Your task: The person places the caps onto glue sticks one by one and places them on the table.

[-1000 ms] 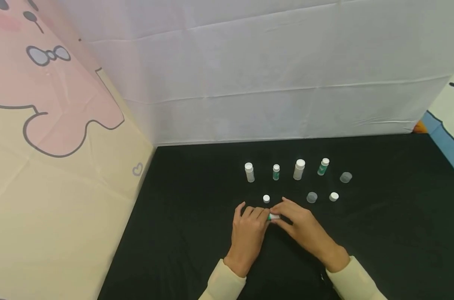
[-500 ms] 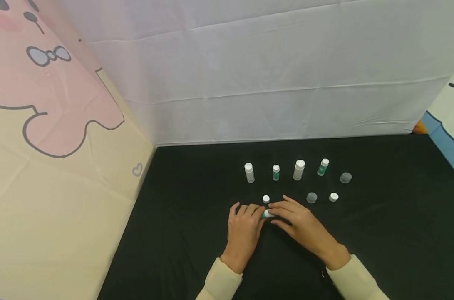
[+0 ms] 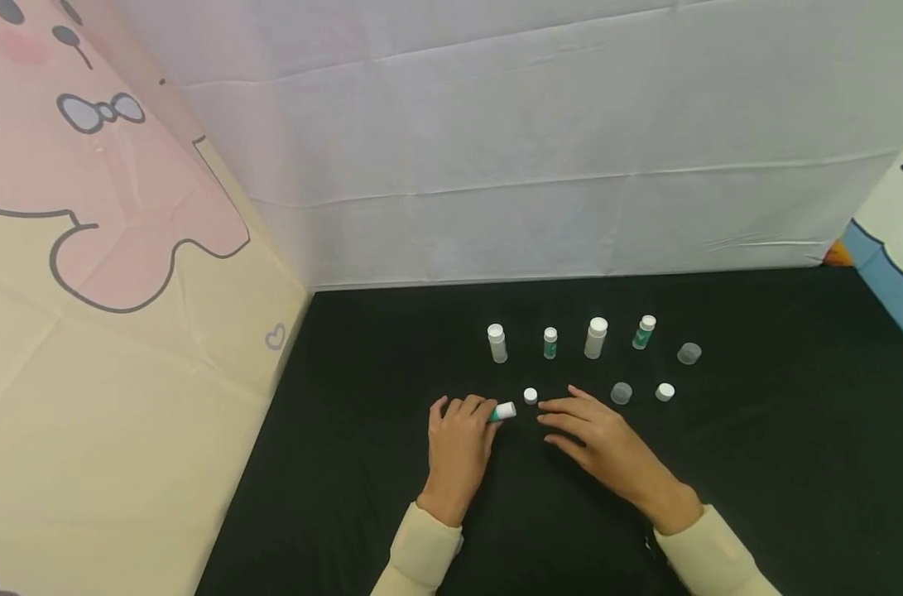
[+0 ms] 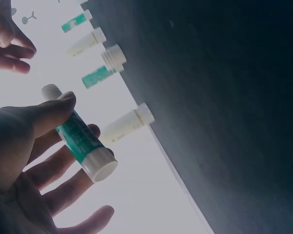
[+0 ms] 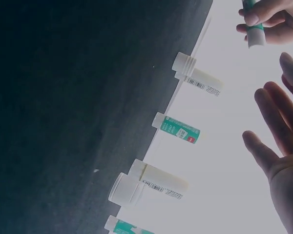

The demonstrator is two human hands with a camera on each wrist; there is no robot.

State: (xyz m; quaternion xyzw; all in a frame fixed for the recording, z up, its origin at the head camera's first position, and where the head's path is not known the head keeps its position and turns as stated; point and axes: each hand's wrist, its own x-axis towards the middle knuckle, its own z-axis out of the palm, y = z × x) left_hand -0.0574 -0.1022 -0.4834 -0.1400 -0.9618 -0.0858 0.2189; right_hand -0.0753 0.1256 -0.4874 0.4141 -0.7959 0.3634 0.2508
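My left hand (image 3: 457, 451) grips a green glue stick (image 4: 80, 136) with white ends between thumb and fingers. In the head view one white end of it points right, toward my right hand (image 3: 607, 451). That hand hovers over the black table with fingers spread and nothing in them, apart from the stick. Between the hands, slightly farther back, lies a small white cap (image 3: 530, 396). Another white cap (image 3: 665, 392) and a translucent cap (image 3: 621, 393) sit beyond the right hand.
Along the back stand a white glue stick (image 3: 497, 343), a small green glue stick (image 3: 550, 343), a second white glue stick (image 3: 596, 338) and another green one (image 3: 644, 332). A second translucent cap (image 3: 689, 353) ends the row. White cloth (image 3: 451, 199) hangs behind the black table (image 3: 347, 463).
My left hand has moved left with the green glue stick, away from my right hand. The right fingers, earlier at its white end, have come off it and stay nearly in place.
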